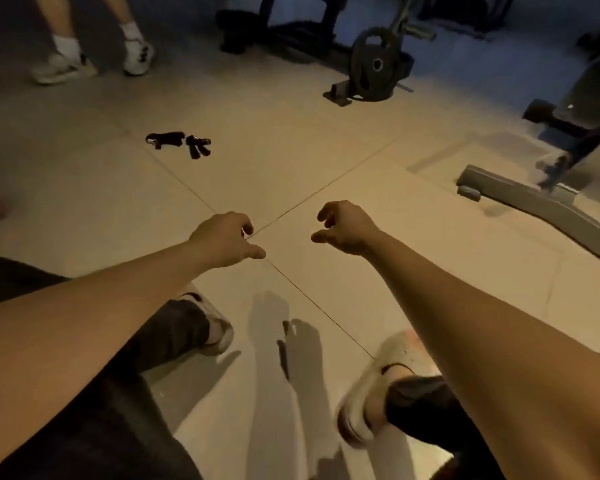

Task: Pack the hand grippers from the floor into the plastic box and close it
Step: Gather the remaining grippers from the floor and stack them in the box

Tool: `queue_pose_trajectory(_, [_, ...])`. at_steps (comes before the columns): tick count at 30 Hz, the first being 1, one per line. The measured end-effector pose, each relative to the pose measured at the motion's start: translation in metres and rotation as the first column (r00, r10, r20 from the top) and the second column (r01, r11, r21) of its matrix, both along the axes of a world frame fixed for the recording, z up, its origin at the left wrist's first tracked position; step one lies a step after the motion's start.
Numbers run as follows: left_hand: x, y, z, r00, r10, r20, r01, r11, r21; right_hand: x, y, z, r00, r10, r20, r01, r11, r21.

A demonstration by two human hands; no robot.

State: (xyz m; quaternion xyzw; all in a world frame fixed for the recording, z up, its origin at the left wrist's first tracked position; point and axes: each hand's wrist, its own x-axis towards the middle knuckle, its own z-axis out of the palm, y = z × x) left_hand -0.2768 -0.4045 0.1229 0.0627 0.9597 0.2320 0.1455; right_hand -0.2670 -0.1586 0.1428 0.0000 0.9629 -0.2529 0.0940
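Observation:
Two black hand grippers lie side by side on the beige tiled floor, one [165,139] to the left and one [198,145] to its right, well ahead of me and to the left. My left hand [227,240] hovers over the tile joint with fingers loosely curled and holds nothing. My right hand [343,226] hangs beside it, fingers apart and curled downward, also with nothing in it. Both hands are well short of the grippers. No plastic box is in view.
Another person's legs in white sneakers [94,60] stand at the far left. A weight plate on a stand [376,65] is at the back centre, a grey bench frame [541,202] at the right. My own feet in white shoes [368,393] are below.

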Motion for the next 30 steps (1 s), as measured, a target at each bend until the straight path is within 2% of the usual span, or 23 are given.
queue_pose_trajectory(11, [-0.144,-0.091,0.002,0.983,0.182,0.015,-0.182,0.983,-0.009,-0.186,-0.116,-0.024,0.977,0.215,0.009,-0.214,0.976,-0.035])
queue_pose_trajectory(17, [-0.254,-0.125,-0.009,0.978,0.195,0.074,-0.186,0.976,-0.114,-0.316,-0.149,-0.055,0.967,0.244,0.074,-0.243,0.970,-0.028])
queue_pose_trajectory(24, [-0.388,-0.174,-0.065,0.949,0.303,0.088,-0.294,0.950,-0.101,-0.460,-0.200,-0.107,0.953,0.258,0.158,-0.264,0.964,0.019])
queue_pose_trajectory(30, [-0.497,-0.219,-0.114,0.918,0.379,0.115,-0.364,0.922,-0.130,-0.574,-0.244,-0.151,0.965,0.220,0.141,-0.225,0.974,0.020])
